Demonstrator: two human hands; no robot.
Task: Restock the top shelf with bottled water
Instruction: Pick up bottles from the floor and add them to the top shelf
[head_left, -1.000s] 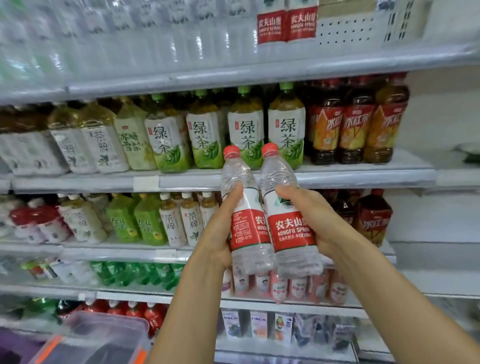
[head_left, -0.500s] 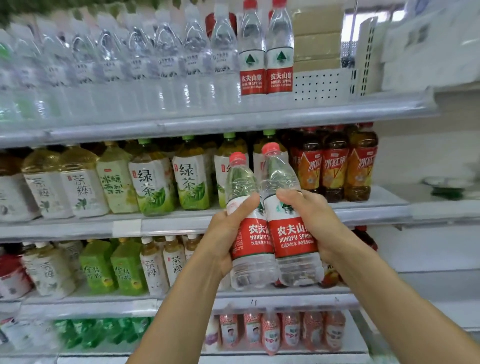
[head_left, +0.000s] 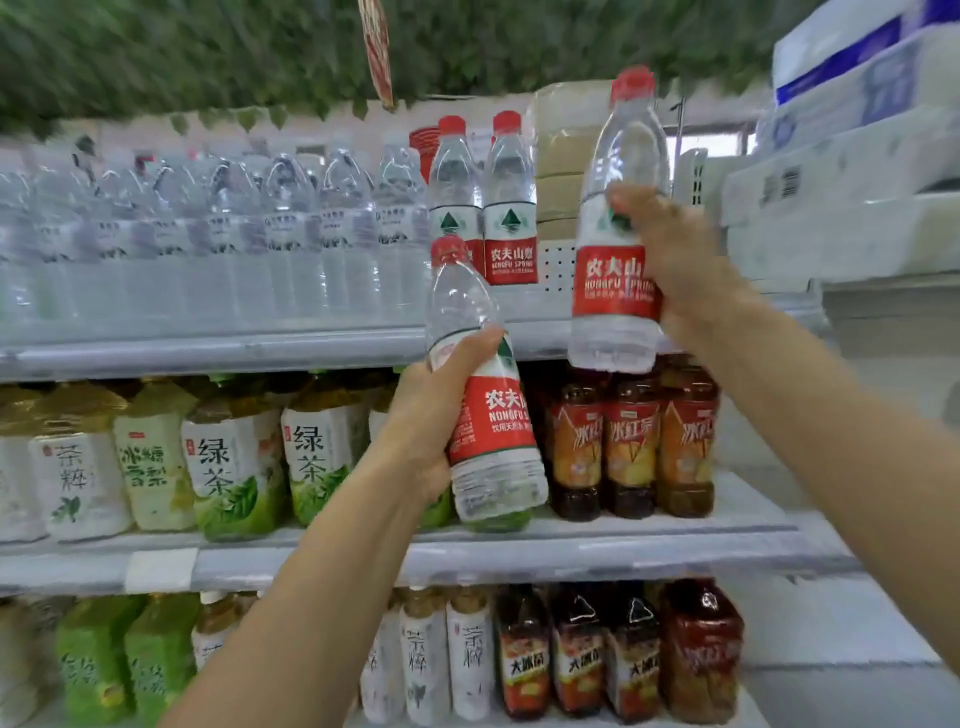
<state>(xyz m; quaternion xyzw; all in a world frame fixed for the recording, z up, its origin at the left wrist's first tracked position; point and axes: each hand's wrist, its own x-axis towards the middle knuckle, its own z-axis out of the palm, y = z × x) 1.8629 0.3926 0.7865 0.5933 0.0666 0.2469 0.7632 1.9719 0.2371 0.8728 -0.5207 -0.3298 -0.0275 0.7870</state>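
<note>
Before the top shelf (head_left: 208, 351), left hand (head_left: 431, 410) and right hand (head_left: 670, 260) each grip a cap-up water bottle (head_left: 618, 270).

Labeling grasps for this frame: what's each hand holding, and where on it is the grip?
Left hand grips a water bottle around its middle, at the label's top. Right hand grips a second water bottle around its middle, over the label.

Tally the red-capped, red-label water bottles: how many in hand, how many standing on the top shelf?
Held, left hand: 1 bottle
Held, right hand: 1 bottle
Standing on top shelf: 2 visible bottles
Total: 4
</note>
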